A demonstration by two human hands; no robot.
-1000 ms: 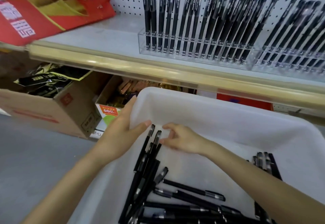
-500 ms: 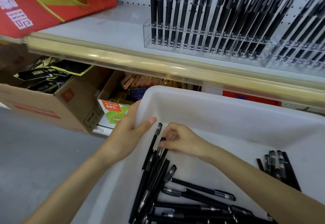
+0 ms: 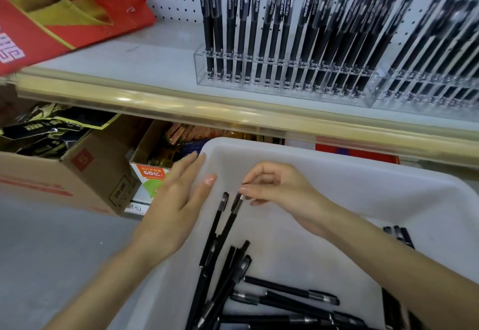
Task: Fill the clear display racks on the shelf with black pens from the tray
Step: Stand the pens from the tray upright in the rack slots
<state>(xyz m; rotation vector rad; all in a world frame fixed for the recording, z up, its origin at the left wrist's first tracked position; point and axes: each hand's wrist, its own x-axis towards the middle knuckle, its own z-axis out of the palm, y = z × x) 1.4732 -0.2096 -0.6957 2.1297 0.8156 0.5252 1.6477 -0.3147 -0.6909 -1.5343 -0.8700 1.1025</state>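
Black pen [image 3: 228,223] was pinched at its cap end in the grip of the right hand [image 3: 280,189], inside the white tray [image 3: 337,174], left hand [image 3: 178,208] was laid flat on its rim, grip wide

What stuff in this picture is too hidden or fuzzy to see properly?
Head view, right rack: blurred and cut by the right edge, so empty slots can't be counted.
Pens beside the right forearm: the arm hides most of them.
Right hand on one pen: fingertips cover its end, so the grip is unclear.
Pile of pens in the tray: cut by the bottom edge.
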